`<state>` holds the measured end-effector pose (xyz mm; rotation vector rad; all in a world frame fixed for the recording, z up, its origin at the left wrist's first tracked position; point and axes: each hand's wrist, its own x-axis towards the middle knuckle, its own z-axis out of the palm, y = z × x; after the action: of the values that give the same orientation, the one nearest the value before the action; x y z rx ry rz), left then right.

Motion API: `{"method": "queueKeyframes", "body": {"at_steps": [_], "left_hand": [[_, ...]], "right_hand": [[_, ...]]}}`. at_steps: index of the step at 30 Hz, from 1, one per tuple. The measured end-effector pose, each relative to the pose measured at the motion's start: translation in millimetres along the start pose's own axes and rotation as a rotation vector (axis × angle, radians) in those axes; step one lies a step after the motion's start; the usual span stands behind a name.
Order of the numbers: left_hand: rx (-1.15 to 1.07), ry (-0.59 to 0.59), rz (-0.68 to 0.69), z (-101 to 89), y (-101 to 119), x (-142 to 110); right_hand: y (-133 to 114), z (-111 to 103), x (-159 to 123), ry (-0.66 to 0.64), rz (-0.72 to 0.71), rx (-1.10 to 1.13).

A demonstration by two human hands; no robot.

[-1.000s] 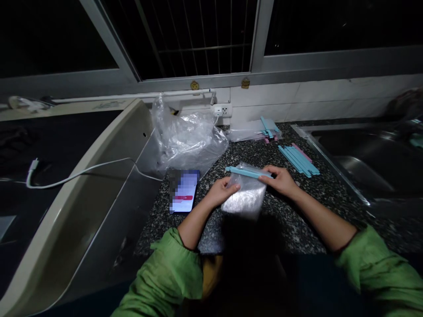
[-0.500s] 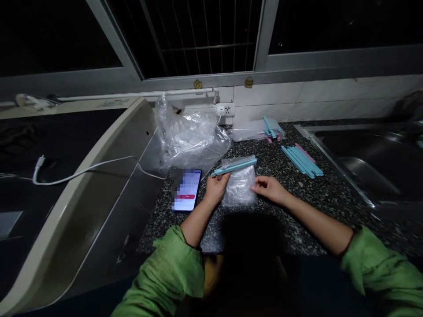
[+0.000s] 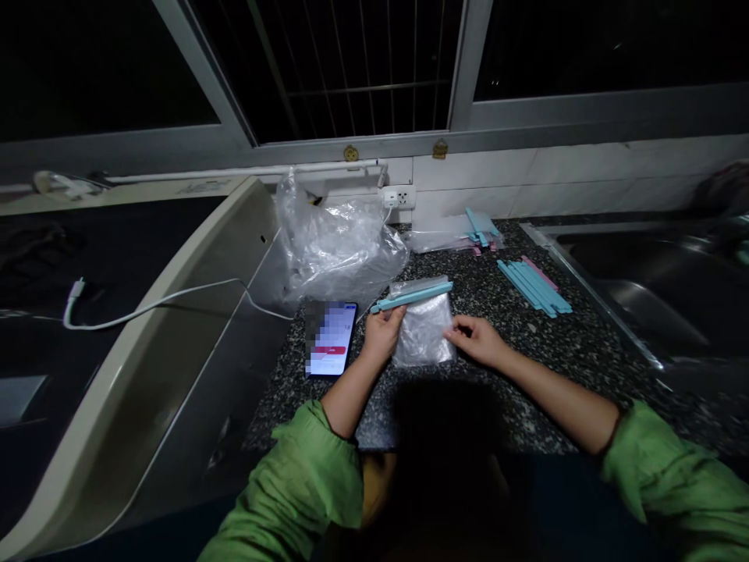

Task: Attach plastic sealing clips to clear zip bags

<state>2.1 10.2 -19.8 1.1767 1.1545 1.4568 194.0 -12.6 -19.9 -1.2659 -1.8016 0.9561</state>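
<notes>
A clear plastic bag point(image 3: 424, 336) is held just over the dark counter, with a light-blue bag sealing clip point(image 3: 417, 296) lying across its upper part and a strip of plastic showing above the clip. My left hand point(image 3: 383, 336) pinches the bag and the clip's left end between thumb and fingers. At the bag's right edge, my right hand point(image 3: 477, 339) has thumb and fingertips closed on the plastic. Several more blue clips point(image 3: 534, 287) and a pink clip point(image 3: 539, 272) lie side by side to the right.
A lit phone point(image 3: 331, 339) lies left of my left hand. Behind it sits a large crumpled plastic bag point(image 3: 345, 242). A white cable point(image 3: 157, 300) crosses the appliance at left. Another clear packet with clips point(image 3: 483, 228) rests by the wall. A metal sink point(image 3: 644, 289) is at right.
Both hands keep their hold on the bag and clip, which have shifted only very slightly. The figure on the phone screen has changed.
</notes>
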Motion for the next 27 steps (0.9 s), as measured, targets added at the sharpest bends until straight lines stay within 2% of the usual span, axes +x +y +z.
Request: {"method": "queueKeyframes", "body": {"at_steps": [2, 5, 7, 10, 14, 22, 27], "left_hand": [[-0.015, -0.008, -0.013, -0.5, -1.5, 0.3], [-0.031, -0.079, -0.077, -0.3, -4.0, -1.0], [-0.023, -0.129, -0.111, 0.5, -4.8, -2.3], [-0.025, -0.158, -0.131, 1.6, -4.7, -3.6], [-0.039, -0.183, -0.16, 1.8, -4.7, -3.6], [0.004, -0.2, -0.168, 4.3, -7.2, -0.6], [0.068, -0.166, -0.164, 10.0, -9.5, 7.5]], "right_hand": [[2.0, -2.4, 0.6, 0.132, -0.044, -0.035], [5.8, -10.5, 3.5, 0.346, -0.208, -0.191], [8.1, -16.4, 5.8, 0.404, -0.343, -0.334], [10.9, -21.6, 8.2, 0.397, -0.449, -0.495], [15.3, -21.5, 11.6, 0.382, -0.467, -0.595], [28.2, -21.3, 22.7, 0.298, -0.498, -0.63], [35.4, -24.9, 35.2, 0.29, -0.514, -0.633]]}}
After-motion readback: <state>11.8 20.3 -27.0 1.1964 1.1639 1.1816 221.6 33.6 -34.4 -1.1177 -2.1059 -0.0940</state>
